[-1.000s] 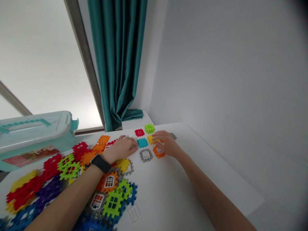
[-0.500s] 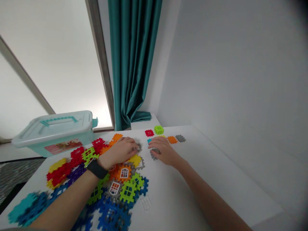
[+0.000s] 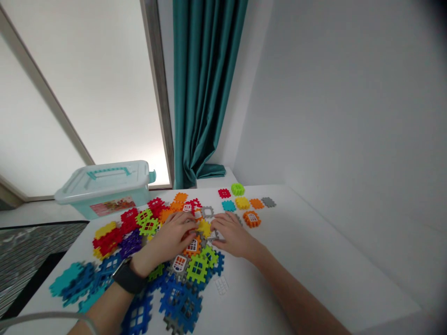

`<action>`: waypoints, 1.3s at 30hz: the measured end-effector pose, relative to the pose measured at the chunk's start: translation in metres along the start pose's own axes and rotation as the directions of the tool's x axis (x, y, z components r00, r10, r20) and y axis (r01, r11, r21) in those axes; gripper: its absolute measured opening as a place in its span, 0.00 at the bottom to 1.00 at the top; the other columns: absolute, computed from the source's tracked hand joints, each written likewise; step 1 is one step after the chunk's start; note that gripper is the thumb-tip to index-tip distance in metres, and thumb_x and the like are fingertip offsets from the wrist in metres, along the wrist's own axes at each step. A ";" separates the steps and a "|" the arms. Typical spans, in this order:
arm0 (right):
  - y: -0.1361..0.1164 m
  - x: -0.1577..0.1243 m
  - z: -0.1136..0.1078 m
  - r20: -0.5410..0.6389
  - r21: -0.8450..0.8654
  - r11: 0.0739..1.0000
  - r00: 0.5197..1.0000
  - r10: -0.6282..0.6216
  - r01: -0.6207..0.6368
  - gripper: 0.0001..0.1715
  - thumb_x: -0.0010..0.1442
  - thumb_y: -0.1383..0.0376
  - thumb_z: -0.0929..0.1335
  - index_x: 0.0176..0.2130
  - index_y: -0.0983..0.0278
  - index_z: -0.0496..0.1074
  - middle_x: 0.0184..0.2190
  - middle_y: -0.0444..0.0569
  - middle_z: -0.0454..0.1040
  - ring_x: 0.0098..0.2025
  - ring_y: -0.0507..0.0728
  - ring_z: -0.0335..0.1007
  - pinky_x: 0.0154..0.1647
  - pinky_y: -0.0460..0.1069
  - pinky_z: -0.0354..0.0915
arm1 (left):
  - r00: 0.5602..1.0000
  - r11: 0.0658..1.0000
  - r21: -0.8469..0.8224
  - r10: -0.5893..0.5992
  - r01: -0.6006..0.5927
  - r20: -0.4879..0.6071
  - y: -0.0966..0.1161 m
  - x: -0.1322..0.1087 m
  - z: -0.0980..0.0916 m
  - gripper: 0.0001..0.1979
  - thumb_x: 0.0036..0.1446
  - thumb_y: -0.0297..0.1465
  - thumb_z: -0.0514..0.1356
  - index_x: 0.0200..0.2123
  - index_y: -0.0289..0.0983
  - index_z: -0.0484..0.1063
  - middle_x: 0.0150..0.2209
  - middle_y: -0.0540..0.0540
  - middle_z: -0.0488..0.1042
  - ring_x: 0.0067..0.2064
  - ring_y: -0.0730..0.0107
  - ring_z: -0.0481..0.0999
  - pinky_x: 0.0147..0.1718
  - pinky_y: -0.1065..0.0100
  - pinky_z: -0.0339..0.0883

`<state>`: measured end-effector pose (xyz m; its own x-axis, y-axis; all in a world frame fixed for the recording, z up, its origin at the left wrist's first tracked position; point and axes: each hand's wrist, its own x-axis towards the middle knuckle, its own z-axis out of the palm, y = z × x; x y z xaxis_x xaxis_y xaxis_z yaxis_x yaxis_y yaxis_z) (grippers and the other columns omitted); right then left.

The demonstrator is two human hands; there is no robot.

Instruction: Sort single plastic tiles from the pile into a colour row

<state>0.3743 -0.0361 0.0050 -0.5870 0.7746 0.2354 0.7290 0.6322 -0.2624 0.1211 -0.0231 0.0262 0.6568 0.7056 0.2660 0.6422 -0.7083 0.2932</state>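
Waffle blocks (image 3: pixel 146 228), bright interlocking plastic tiles, many fitted with little window panels, lie heaped across the white table (image 3: pixel 314 260). The person's left hand (image 3: pixel 171 239), with a black watch (image 3: pixel 128 278) on its wrist, and right hand (image 3: pixel 232 235) sit close together, palms down, at the middle of the spread, with a yellow tile (image 3: pixel 204 228) just between them. Both hands curve over the pieces. The left fingers (image 3: pixel 190 224) come up against that yellow tile, and the right fingers (image 3: pixel 218 223) lie just beside it, near a small gray piece (image 3: pixel 213 235). Whether either hand is clenched on a tile or only resting there, I cannot tell from where I stand. At twelve o'clock from the hands sits a gray tile (image 3: pixel 207 212), and toward one o'clock a loose row runs along the far side: a red tile (image 3: pixel 224 193), a lime block (image 3: pixel 237 189), a teal tile (image 3: pixel 228 205), a yellow tile (image 3: pixel 242 203), an orange tile (image 3: pixel 256 203) and a gray tile (image 3: pixel 268 202). A windowed orange tile (image 3: pixel 251 218) lies nearer the right hand. The heap's red and purple tiles spread toward nine o'clock, its blue ones (image 3: pixel 179 302) toward seven. A lidded plastic box (image 3: pixel 101 188) with a teal handle stands at ten o'clock, below a teal curtain (image 3: pixel 202 93).
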 end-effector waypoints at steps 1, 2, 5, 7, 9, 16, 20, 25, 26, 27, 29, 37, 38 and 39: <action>0.001 0.000 0.003 -0.016 0.011 1.000 1.000 -0.005 0.005 0.15 0.58 0.64 0.75 0.43 0.60 0.70 0.48 0.51 0.77 0.60 0.63 0.66 0.66 0.63 0.52 | 1.000 1.000 -0.006 -0.009 0.009 -0.028 0.001 -0.003 0.001 0.12 0.65 0.29 0.57 0.48 0.42 0.78 0.52 0.43 0.75 0.55 0.56 0.72 0.58 0.53 0.64; 0.002 -0.001 0.005 -0.034 0.020 1.000 0.999 -0.010 0.010 0.15 0.58 0.65 0.75 0.43 0.60 0.70 0.48 0.51 0.76 0.60 0.63 0.66 0.66 0.63 0.53 | 0.998 1.000 -0.011 -0.012 0.012 -0.055 0.002 -0.006 0.002 0.13 0.65 0.28 0.57 0.48 0.42 0.77 0.53 0.43 0.75 0.55 0.56 0.72 0.58 0.52 0.64; 0.004 -0.003 0.011 -0.082 0.044 0.999 0.996 -0.022 0.025 0.15 0.58 0.66 0.74 0.44 0.60 0.68 0.47 0.52 0.76 0.58 0.63 0.67 0.65 0.63 0.54 | 0.991 1.000 -0.016 -0.010 0.008 -0.131 0.004 -0.014 0.003 0.14 0.66 0.28 0.55 0.50 0.42 0.77 0.52 0.43 0.75 0.55 0.56 0.72 0.57 0.52 0.64; 0.002 -0.004 0.013 -0.106 0.059 0.998 0.994 -0.029 0.036 0.16 0.57 0.67 0.73 0.44 0.60 0.68 0.47 0.52 0.76 0.56 0.64 0.69 0.64 0.63 0.55 | 0.987 1.000 -0.008 -0.005 0.004 -0.158 0.006 -0.018 0.004 0.14 0.65 0.27 0.55 0.50 0.41 0.76 0.52 0.42 0.76 0.55 0.56 0.72 0.57 0.52 0.65; 0.000 -0.004 0.014 -0.126 0.069 0.997 0.992 -0.026 0.035 0.17 0.57 0.68 0.73 0.45 0.60 0.68 0.45 0.51 0.76 0.54 0.63 0.70 0.64 0.63 0.56 | 0.989 1.000 0.001 0.005 -0.005 -0.149 0.008 -0.020 0.006 0.14 0.65 0.27 0.55 0.50 0.41 0.76 0.52 0.42 0.76 0.54 0.56 0.73 0.57 0.51 0.64; 0.001 -0.009 0.012 -0.132 0.026 1.000 0.991 0.010 -0.007 0.28 0.54 0.66 0.75 0.53 0.60 0.68 0.51 0.54 0.75 0.59 0.65 0.67 0.68 0.66 0.50 | 0.999 0.999 -0.017 0.049 -0.049 -0.003 0.021 -0.018 0.008 0.14 0.67 0.32 0.56 0.53 0.44 0.76 0.57 0.44 0.75 0.61 0.54 0.70 0.64 0.45 0.55; 0.010 -0.014 0.013 -0.121 0.010 1.000 0.993 0.012 -0.011 0.25 0.57 0.67 0.74 0.53 0.59 0.69 0.53 0.54 0.75 0.62 0.65 0.65 0.68 0.67 0.49 | 0.995 0.995 -0.063 0.082 -0.078 0.052 0.024 -0.019 0.011 0.16 0.67 0.35 0.58 0.56 0.45 0.74 0.59 0.45 0.75 0.64 0.55 0.68 0.67 0.45 0.50; 0.013 -0.012 0.013 -0.102 0.049 0.998 0.995 -0.021 0.026 0.22 0.56 0.68 0.73 0.51 0.60 0.69 0.49 0.51 0.76 0.58 0.63 0.68 0.67 0.64 0.52 | 0.996 0.997 -0.022 0.070 -0.069 0.051 0.021 -0.020 0.015 0.17 0.65 0.37 0.59 0.56 0.45 0.73 0.57 0.44 0.76 0.62 0.53 0.69 0.67 0.44 0.49; 0.012 -0.011 0.013 -0.101 0.052 0.998 0.995 -0.024 0.029 0.22 0.55 0.68 0.73 0.50 0.60 0.69 0.47 0.51 0.76 0.57 0.63 0.68 0.66 0.63 0.53 | 0.997 0.998 -0.006 0.061 -0.060 0.051 0.020 -0.021 0.015 0.17 0.65 0.37 0.59 0.56 0.44 0.73 0.56 0.44 0.76 0.61 0.53 0.70 0.66 0.44 0.49; 0.012 -0.010 0.013 -0.105 0.050 0.998 0.994 -0.026 0.032 0.22 0.55 0.69 0.73 0.49 0.60 0.69 0.46 0.51 0.76 0.56 0.63 0.69 0.66 0.63 0.53 | 0.998 0.999 0.010 0.051 -0.051 0.048 0.019 -0.020 0.015 0.16 0.66 0.38 0.59 0.55 0.44 0.74 0.55 0.43 0.76 0.60 0.53 0.71 0.66 0.43 0.50; 0.012 -0.009 0.013 -0.128 0.032 0.999 0.991 -0.029 0.034 0.21 0.54 0.69 0.72 0.48 0.60 0.69 0.45 0.51 0.76 0.55 0.63 0.69 0.66 0.63 0.54 | 0.999 0.999 0.040 0.033 -0.034 0.034 0.018 -0.020 0.015 0.15 0.66 0.38 0.58 0.53 0.43 0.75 0.53 0.43 0.77 0.58 0.52 0.72 0.65 0.43 0.52; 0.017 -0.012 0.005 -0.289 -0.067 0.998 0.957 -0.001 -0.019 0.19 0.52 0.70 0.72 0.44 0.59 0.69 0.45 0.52 0.75 0.54 0.65 0.69 0.66 0.66 0.56 | 1.000 0.998 0.062 0.017 -0.017 0.004 0.016 -0.020 0.018 0.13 0.67 0.38 0.58 0.50 0.43 0.76 0.49 0.43 0.77 0.54 0.54 0.73 0.61 0.46 0.58; 0.017 -0.013 0.004 -0.303 -0.064 0.998 0.953 0.001 -0.022 0.19 0.52 0.70 0.72 0.44 0.59 0.69 0.44 0.52 0.75 0.54 0.65 0.69 0.66 0.67 0.55 | 1.000 0.998 0.056 0.016 -0.015 -0.014 0.015 -0.020 0.018 0.13 0.67 0.38 0.58 0.50 0.42 0.76 0.49 0.43 0.77 0.54 0.54 0.73 0.61 0.46 0.58; 0.016 -0.013 0.003 -0.319 -0.059 0.998 0.948 0.001 -0.021 0.19 0.52 0.70 0.71 0.44 0.59 0.68 0.44 0.52 0.75 0.55 0.65 0.69 0.67 0.67 0.55 | 0.999 0.999 0.048 0.014 -0.012 -0.041 0.015 -0.020 0.019 0.13 0.67 0.38 0.57 0.50 0.42 0.76 0.50 0.43 0.77 0.54 0.54 0.73 0.60 0.46 0.59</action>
<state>0.3928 -0.0356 -0.0052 -0.4437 0.7289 0.5213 0.7606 0.6140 -0.2111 0.1252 -0.0482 0.0081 0.6489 0.6961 0.3071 0.6526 -0.7168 0.2458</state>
